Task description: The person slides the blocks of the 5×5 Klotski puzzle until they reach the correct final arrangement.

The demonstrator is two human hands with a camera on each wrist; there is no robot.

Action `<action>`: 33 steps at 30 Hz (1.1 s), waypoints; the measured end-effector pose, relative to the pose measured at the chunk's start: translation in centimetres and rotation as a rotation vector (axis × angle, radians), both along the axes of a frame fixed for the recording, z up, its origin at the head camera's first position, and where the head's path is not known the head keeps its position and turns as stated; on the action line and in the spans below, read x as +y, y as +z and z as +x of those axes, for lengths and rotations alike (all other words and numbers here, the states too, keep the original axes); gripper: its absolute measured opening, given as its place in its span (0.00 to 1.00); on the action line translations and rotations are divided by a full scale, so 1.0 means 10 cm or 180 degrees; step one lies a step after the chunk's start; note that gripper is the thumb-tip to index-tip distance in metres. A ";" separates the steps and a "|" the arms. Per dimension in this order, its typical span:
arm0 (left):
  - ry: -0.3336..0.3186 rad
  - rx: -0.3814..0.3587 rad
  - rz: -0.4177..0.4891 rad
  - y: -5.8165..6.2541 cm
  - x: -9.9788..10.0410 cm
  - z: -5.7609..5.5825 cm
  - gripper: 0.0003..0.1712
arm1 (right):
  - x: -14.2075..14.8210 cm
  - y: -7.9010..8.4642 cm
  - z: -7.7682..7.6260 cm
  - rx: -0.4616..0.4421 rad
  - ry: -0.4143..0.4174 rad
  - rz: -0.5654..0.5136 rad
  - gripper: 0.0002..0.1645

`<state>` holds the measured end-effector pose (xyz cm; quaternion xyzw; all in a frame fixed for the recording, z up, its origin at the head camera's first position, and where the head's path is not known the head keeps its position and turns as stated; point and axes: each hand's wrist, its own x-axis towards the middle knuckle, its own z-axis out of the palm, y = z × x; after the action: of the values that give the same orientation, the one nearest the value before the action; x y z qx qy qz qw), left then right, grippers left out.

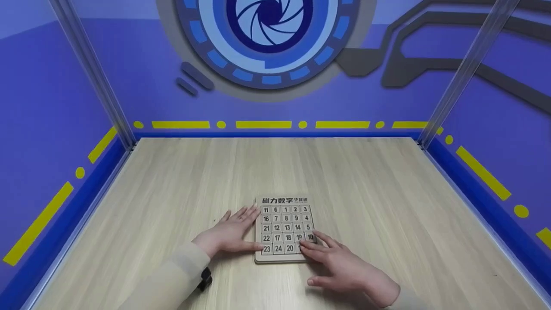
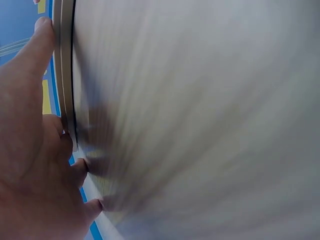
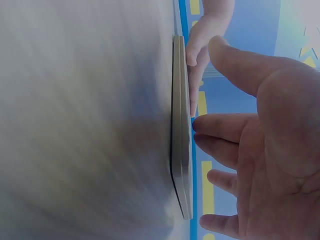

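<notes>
Right fingers (image 1: 316,253) over number puzzle (image 1: 286,228)

Open tabletop (image 1: 275,168) beyond the number puzzle (image 1: 286,227), left hand (image 1: 232,231) blocking its left edge, right hand (image 1: 344,267) lower right

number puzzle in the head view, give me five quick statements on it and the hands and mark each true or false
1. The number puzzle has a top row reading 11, 6, 1, 2, 3. True.
2. The left hand is at the right edge of the number puzzle. False: it is at the left edge.
3. The right hand has fingertips at the lower right part of the number puzzle. True.
4. The second row starts with 21. False: it starts with 16.
5. The number puzzle stands upright on the table. False: it lies flat.
</notes>
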<state>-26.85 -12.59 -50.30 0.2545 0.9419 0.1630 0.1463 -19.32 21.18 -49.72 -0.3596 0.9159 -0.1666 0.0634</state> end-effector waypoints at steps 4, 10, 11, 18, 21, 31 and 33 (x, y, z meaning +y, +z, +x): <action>0.0001 0.0015 -0.0004 0.00 -0.01 0.00 0.63 | 0.00 -0.02 0.00 -0.0008 -0.0042 0.0014 0.47; -0.0001 0.0025 -0.0021 -0.02 -0.01 -0.01 0.64 | 0.04 -0.01 0.01 -0.0077 -0.0132 -0.0051 0.47; -0.0005 0.0029 -0.0022 -0.02 -0.01 -0.01 0.63 | 0.06 -0.01 0.01 -0.0079 -0.0139 -0.0062 0.47; -0.0008 0.0054 -0.0030 -0.03 -0.01 -0.02 0.63 | 0.15 -0.02 0.01 -0.0099 -0.0190 -0.0105 0.45; -0.0004 0.0051 -0.0039 -0.03 -0.01 -0.02 0.64 | 0.19 -0.03 0.01 -0.0148 -0.0226 -0.0132 0.44; 0.0012 -0.0006 -0.0042 -0.03 -0.01 -0.02 0.64 | 0.30 -0.01 0.02 0.0079 -0.0113 -0.0191 0.42; 0.0009 -0.0008 -0.0046 -0.03 -0.01 -0.02 0.64 | 0.28 0.00 0.03 0.0093 -0.0107 -0.0192 0.42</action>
<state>-27.05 -12.69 -50.58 0.2519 0.9433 0.1566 0.1491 -18.99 23.97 -49.68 -0.3483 0.9172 -0.1899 0.0363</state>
